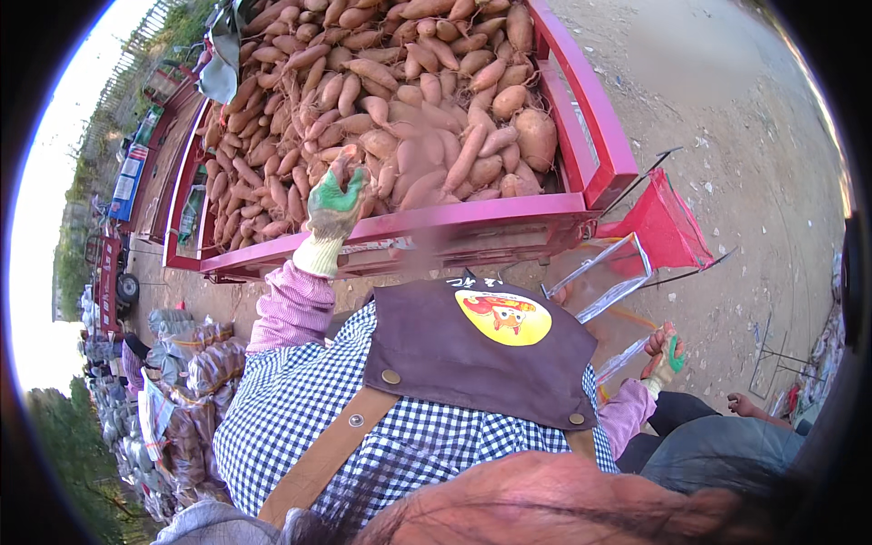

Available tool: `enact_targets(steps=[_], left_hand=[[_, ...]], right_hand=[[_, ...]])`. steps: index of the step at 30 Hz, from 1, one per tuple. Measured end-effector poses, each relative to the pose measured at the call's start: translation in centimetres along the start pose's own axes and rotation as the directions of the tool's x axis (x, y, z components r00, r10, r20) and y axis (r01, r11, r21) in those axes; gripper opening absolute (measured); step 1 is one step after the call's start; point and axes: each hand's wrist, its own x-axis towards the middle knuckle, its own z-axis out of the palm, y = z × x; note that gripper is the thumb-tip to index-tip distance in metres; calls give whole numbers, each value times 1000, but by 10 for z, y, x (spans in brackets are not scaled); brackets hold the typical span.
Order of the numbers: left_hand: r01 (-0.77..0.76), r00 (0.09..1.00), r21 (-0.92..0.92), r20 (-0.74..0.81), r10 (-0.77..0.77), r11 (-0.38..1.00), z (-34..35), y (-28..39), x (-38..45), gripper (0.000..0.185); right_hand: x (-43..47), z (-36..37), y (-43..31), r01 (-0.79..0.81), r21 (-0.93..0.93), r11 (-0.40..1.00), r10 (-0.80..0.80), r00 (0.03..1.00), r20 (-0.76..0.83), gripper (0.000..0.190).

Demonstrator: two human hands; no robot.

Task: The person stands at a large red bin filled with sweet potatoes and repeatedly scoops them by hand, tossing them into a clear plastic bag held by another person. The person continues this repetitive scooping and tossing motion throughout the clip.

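My left hand [337, 201], in a pale knit glove with a green coated part, reaches over the near rail of a pink-red cart [470, 211]. Its fingertips are at the heap of sweet potatoes [381, 75]; whether they grip one is not clear. To the right, my right hand [662, 354] wears a similar glove. Its fingers are curled at the pale edge of a clear plastic bag [606, 272], which hangs beside the cart's corner. My dark apron [436, 340] lies between the two arms.
Red mesh [671, 221] with thin metal rods is near the cart's right corner. A co-worker's bare hand [742, 405] shows at the right. Filled clear bags [191, 422] are stacked at the left. Another red vehicle [105, 283] stands beyond them on the dirt ground [722, 191].
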Motion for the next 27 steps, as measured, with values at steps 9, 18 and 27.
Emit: enact_targets(steps=[9,18,27], left_hand=[[-733,677,566,548,491,377,98,-2,165,58],[-747,566,134,642,518,651,137,-6,189,19],[203,979,-950,193,64,-238,104,-30,156,26]], right_hand=[[-35,428,-139,836,94,541,-450,192,872,35],[21,593,-83,877,-426,-222,64,449,891,64],[9,574,-108,199,-63,978,-23,406,914,72]])
